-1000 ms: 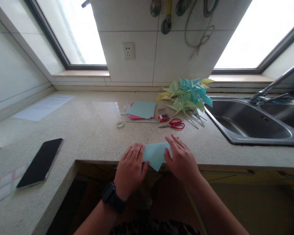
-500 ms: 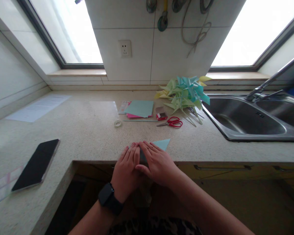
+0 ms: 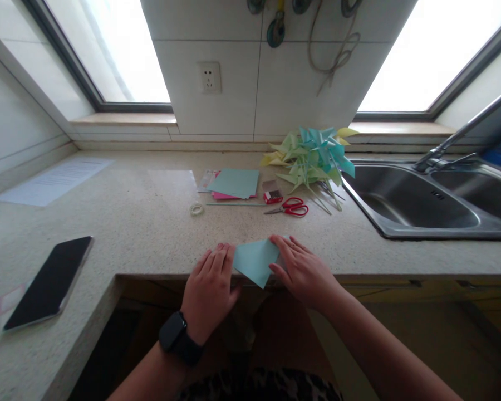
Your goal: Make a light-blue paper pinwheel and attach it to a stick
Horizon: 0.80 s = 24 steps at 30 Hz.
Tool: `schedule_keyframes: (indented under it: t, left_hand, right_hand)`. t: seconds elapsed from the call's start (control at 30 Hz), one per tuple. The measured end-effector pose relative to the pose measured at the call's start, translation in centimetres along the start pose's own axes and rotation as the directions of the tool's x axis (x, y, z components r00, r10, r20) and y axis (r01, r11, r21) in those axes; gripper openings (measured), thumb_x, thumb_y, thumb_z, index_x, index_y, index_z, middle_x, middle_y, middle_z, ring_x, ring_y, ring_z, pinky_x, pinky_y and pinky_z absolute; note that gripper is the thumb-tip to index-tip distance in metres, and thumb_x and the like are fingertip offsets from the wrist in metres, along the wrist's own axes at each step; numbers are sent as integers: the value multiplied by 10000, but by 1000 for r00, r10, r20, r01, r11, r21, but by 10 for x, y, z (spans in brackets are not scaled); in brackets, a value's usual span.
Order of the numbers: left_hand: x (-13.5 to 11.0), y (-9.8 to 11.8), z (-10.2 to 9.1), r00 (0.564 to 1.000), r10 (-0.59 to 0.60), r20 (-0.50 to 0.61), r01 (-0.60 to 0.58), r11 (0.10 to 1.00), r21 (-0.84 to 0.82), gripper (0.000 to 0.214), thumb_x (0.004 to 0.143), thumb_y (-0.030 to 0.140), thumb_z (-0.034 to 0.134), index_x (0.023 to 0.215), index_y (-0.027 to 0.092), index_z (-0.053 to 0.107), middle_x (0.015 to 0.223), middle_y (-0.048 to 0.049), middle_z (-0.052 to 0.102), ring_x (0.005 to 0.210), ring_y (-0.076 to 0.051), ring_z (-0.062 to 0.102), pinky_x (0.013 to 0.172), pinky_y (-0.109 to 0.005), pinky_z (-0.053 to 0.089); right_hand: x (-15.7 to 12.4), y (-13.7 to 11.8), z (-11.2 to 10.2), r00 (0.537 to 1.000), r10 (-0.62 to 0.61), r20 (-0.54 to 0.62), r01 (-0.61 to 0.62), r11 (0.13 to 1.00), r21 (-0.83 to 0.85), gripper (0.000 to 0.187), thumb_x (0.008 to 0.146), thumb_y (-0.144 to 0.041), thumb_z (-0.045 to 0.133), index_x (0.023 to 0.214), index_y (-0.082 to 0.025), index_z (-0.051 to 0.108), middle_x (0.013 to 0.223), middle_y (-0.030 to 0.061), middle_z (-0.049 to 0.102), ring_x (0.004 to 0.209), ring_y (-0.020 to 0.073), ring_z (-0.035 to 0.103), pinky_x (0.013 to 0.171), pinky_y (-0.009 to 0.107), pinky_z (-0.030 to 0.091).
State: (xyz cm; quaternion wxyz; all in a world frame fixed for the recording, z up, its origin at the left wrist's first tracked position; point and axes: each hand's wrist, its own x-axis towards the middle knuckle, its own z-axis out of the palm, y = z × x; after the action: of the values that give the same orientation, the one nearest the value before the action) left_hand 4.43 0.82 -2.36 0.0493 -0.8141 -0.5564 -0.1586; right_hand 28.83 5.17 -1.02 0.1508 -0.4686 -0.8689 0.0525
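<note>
A folded sheet of light blue paper lies at the front edge of the counter, one pointed corner hanging over the edge. My left hand rests flat on its left end, fingers stretched out, a black watch on the wrist. On the right end lies my right hand, its fingers extended and pressing the paper down. Both ends of the fold are hidden under my hands. Beyond them are red-handled scissors, a small red box, a thin pale stick and a roll of clear tape.
A stack of coloured paper lies toward the wall, with paper pinwheels heaped beside it. At right is a steel sink with a tap. On the left are a black tablet-like device and a printed sheet.
My hands have moved apart, the right one to the right, uncovering the middle of the blue paper. The view has shifted slightly.
</note>
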Motion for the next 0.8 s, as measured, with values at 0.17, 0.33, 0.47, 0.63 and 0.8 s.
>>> schedule_keyframes:
  t: [0.17,0.33,0.47,0.63,0.8]
  left_hand:
    - [-9,-10,-6,999,-31,10,30,999,25,667,870,255,671,1468,89,427,1444,-198,554,1322,-336,525,1167,-514,373]
    - [-15,-14,-10,998,-62,27,61,997,49,644,882,212,641,1475,85,422,1453,-195,544,1321,-336,518,1169,-524,350]
    - [-14,-12,-13,996,-85,39,83,995,62,637,875,189,649,1466,78,438,1456,-199,538,1305,-343,519,1165,-534,337]
    - [-13,-10,-21,991,-129,34,127,990,64,498,875,172,680,1353,104,558,1302,-175,633,1178,-356,569,1028,-538,441]
    - [-19,-13,-30,988,-150,36,148,988,42,242,926,139,618,1160,154,677,986,-92,679,969,-315,594,890,-491,494]
  right_hand:
    - [-7,16,-4,999,28,-29,-29,999,-24,545,1018,-405,444,1442,-62,436,1427,216,584,1356,298,538,1211,524,334]
    - [-7,13,2,995,72,-71,-74,997,-24,543,1010,-402,451,1423,-49,463,1386,224,614,1340,322,551,1213,522,336]
    - [-9,11,9,987,106,-123,-107,994,-3,567,1000,-393,468,1431,-25,463,1389,247,604,1349,354,536,1199,550,348]
    - [-15,9,7,959,162,-232,-152,986,60,559,1011,-372,445,1453,-29,445,1464,265,526,1422,360,444,1139,571,409]
    - [-20,-31,-5,951,107,-288,-75,990,121,435,993,-306,509,1403,-160,515,1338,129,663,1295,265,560,1057,452,476]
